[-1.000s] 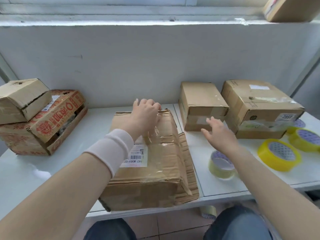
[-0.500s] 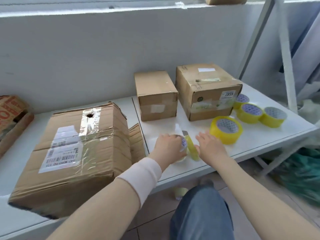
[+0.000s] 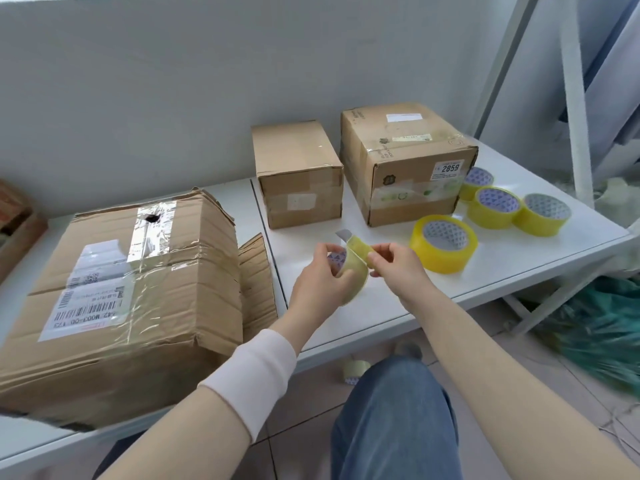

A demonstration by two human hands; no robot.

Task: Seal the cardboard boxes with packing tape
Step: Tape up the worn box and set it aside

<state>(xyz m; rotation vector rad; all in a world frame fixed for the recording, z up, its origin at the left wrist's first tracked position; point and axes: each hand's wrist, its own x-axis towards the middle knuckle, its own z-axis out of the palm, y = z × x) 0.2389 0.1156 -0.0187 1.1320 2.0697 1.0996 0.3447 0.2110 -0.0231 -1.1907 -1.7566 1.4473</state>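
Nearest to me, my jeans-clad leg [image 3: 391,427] sits below the table edge, and a white cuff [image 3: 252,375] covers my left wrist. On the tiled floor under the table lies one spare roll [image 3: 355,370].

Grip state: my left hand [image 3: 322,275] is curled round the tape roll [image 3: 353,275] and holds it on edge, clear of the table top. My right hand [image 3: 398,268] pinches the loose strip [image 3: 360,249] lifted from the top of that roll, between thumb and forefinger. Both hands are above the front part of the white table [image 3: 381,313].

To my left, the large creased box [image 3: 121,306] stands on the table. Its top carries a shipping label and crossed bands of clear tape, with a small dark hole in the tape. One crumpled flap [image 3: 256,278] hangs down its right side, between the box and my left hand.

To my right, a yellow roll [image 3: 443,244] lies flat just beside my right hand. Three more yellow rolls [image 3: 493,207] are grouped further back, near the right edge of the table.

Behind the hands, a small plain box [image 3: 298,178] stands closed. Just beside it stands a taped box [image 3: 408,161] with a label reading 2859. At the far left edge, part of a red-printed carton [image 3: 14,216] shows.

A pale grey wall [image 3: 207,81] backs the table. White metal frame bars [image 3: 571,98] rise at the right, with a green bundle [image 3: 595,327] on the floor below them.
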